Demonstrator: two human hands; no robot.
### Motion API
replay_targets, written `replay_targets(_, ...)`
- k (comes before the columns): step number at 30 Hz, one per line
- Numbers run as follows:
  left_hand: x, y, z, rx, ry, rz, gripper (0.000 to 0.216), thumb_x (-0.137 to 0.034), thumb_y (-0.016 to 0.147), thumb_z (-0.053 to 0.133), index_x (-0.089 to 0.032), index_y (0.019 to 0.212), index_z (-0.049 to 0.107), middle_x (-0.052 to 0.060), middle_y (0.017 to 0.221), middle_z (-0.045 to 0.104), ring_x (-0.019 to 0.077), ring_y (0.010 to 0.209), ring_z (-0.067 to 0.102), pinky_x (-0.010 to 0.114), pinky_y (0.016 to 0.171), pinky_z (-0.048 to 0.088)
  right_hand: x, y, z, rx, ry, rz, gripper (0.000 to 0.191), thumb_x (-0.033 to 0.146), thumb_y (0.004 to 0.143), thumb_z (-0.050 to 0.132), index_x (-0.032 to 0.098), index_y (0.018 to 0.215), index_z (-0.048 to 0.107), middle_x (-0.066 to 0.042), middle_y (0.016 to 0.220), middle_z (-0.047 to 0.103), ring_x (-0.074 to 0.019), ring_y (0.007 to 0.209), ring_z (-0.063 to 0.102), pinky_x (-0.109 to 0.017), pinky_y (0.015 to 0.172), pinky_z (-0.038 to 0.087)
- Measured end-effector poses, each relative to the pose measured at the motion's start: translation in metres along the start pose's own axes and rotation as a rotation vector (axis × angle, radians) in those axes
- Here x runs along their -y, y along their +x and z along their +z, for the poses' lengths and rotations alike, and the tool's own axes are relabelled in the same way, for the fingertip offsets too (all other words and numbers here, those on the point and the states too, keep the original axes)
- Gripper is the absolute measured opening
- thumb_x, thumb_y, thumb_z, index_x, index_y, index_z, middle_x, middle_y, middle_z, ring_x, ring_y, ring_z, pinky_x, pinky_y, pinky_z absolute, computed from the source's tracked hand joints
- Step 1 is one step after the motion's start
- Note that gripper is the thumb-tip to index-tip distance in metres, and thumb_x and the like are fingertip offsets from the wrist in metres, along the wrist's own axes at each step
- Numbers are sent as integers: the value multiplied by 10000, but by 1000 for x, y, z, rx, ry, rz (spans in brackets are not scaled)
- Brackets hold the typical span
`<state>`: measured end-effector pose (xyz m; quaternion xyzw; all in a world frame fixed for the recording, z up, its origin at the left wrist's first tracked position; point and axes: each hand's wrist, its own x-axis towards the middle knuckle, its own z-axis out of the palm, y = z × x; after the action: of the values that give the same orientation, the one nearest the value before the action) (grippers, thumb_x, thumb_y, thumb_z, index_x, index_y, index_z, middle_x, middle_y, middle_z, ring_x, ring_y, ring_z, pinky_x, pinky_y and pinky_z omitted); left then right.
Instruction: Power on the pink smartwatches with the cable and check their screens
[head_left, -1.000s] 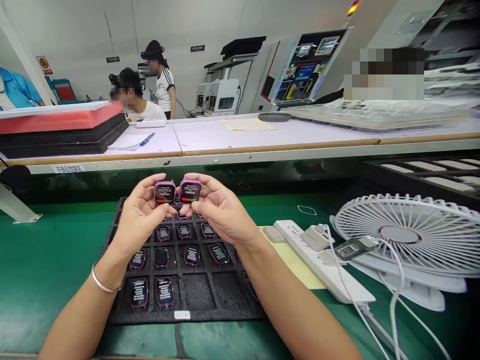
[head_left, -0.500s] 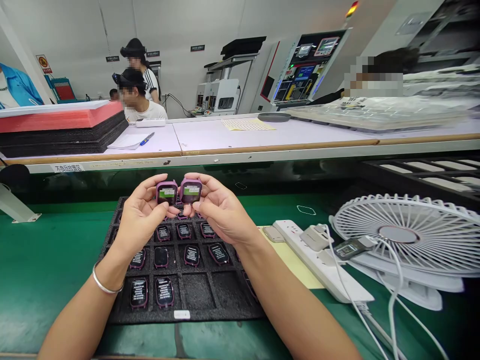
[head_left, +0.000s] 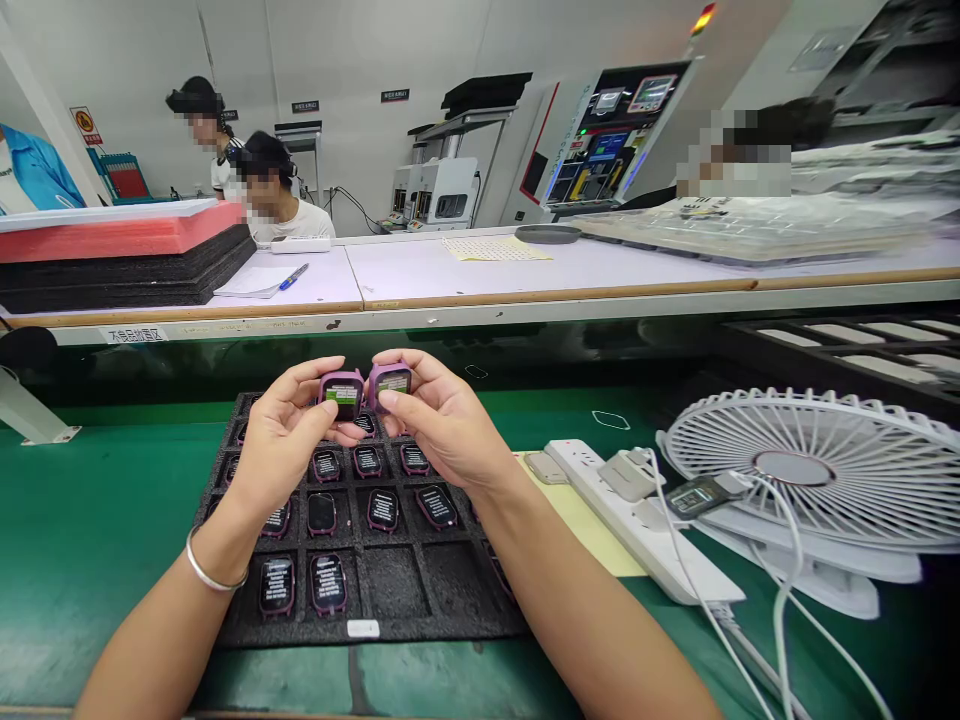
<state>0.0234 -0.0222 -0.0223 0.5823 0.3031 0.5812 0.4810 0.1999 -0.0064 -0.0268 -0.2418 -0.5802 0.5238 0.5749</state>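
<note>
Above the back of a black foam tray (head_left: 360, 640), my left hand (head_left: 289, 430) grips a purple smartwatch body (head_left: 343, 397) by its edges. Its screen is lit with a green band and white text. My right hand (head_left: 442, 420) pinches a second purple smartwatch body (head_left: 391, 378), the thumb lying over the lower part of its screen. The two watches are side by side, almost touching. Several more strapless watches lie in the tray's pockets, most showing white text on black; one screen (head_left: 322, 513) is dark. Two front pockets hold nothing. My forearms cover the tray's sides.
Right of the tray are a white power strip (head_left: 637, 530) with plugs and cables, and a white fan (head_left: 810, 470). A shelf (head_left: 450, 290) runs across behind, bearing foam sheets (head_left: 127, 250) and a pen (head_left: 293, 277). Several people are beyond it.
Both watches have shifted slightly right and turned a little. My right thumb has moved onto its watch's screen. In the background, a standing person has moved left.
</note>
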Motion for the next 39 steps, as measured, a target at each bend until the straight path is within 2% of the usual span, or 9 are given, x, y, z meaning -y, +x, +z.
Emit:
replay_targets(7,-1,0,-1,0,-32,-13,375,-208,822,682,-200,1196,661,24,974,730,170,655,760,300,649,664,0,-1,1,9,11,3,373,212,739,740,242,1088,612,-20,973,656,-142,785,616,-235,565,486)
replay_targets(14,-2,0,-1,-1,-36,-13,375,-200,817,676,-197,1192,659,22,969,733,172,656,762,296,645,667,-1,0,0,13,0,3,388,207,747,729,243,1113,606,-32,1015,667,-150,812,625,-244,579,495)
replay_targets(25,0,0,-1,15,-32,17,432,-118,786,637,-195,1211,633,13,1005,729,148,672,764,266,667,669,-1,1,0,40,26,-6,425,147,727,667,228,1136,588,-8,963,656,-93,642,523,-253,587,493)
replay_targets(32,1,2,-1,-8,-26,60,469,-89,756,632,-193,1213,622,22,1048,739,125,688,755,256,692,667,0,1,-2,41,50,10,469,127,722,638,244,1171,573,-11,1026,658,-93,633,572,-291,639,522)
replay_targets(39,5,4,-4,22,-46,84,494,-87,783,656,-192,1264,619,40,1091,752,121,700,755,243,704,662,-2,1,-1,65,57,-14,489,118,725,641,238,1194,571,2,977,659,-97,651,607,-274,640,518)
